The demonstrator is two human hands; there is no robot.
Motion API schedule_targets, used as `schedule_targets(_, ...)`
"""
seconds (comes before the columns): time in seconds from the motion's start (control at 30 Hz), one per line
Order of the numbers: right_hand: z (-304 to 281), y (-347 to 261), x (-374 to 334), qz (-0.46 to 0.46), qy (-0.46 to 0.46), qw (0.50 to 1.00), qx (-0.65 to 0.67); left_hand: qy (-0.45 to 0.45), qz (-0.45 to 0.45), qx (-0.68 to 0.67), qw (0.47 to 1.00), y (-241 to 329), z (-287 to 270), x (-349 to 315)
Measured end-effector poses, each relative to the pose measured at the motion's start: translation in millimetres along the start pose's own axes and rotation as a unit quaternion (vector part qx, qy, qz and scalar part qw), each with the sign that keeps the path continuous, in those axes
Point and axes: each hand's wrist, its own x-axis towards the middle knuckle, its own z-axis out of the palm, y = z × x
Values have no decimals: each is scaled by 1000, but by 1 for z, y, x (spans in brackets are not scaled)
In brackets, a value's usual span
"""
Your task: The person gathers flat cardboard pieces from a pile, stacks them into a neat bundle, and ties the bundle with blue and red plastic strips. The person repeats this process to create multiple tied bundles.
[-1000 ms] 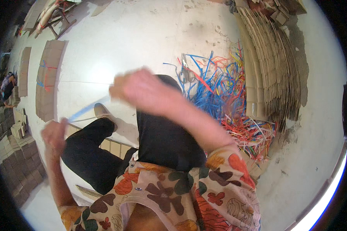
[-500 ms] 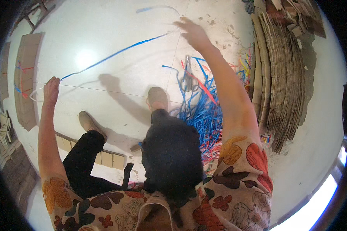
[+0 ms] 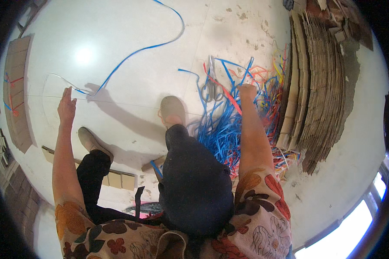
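A long blue plastic strap (image 3: 128,57) with a whitish end curves across the pale floor. My left hand (image 3: 66,107) is at that end, fingers stretched out and thumb apart, the fingertips touching or just short of the strap. My right hand (image 3: 247,91) is closed at the upper part of a tangled pile of plastic straps (image 3: 222,140), mostly blue with red and yellow among them. Strap ends stick out around its fist; exactly which ones it grips is hidden. Just left of it, scissors (image 3: 212,90) with dark handles lie on the pile.
A long stack of flattened cardboard (image 3: 315,82) stands beside the pile at right. Cardboard with red and blue straps (image 3: 16,93) lies at far left. A low row of cardboard pieces (image 3: 119,179) and a small box (image 3: 154,168) are near my shoes (image 3: 173,110).
My right hand has come down from the stretched blue strap to the pile. The strap has gone slack into a curve, and my left hand's fingers have straightened.
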Motion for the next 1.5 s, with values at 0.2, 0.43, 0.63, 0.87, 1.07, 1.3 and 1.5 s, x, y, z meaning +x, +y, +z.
schedule_targets(0.2,-24,41,42,-36,3,991,-127,-16,-5,-91,996,29,-20,-24)
schedule_targets(0.43,-395,27,44,-11,499,864,-63,20,23,-133,991,51,-64,-44)
schedule_targets(0.63,-458,-61,-122,-410,447,768,207,-114,35,-605,787,191,-119,-46)
schedule_targets(0.87,-181,-134,-230,-217,-239,635,702,-223,96,-870,430,347,-156,-71)
schedule_targets(1.07,-123,-103,-225,-116,-448,486,741,-79,-15,-808,583,283,-150,-45)
schedule_targets(1.3,-55,-65,-34,-234,188,944,135,-17,-53,-714,698,240,-179,-44)
schedule_targets(1.5,-43,-88,11,-125,125,984,-21,-72,-57,-737,669,225,-177,-70)
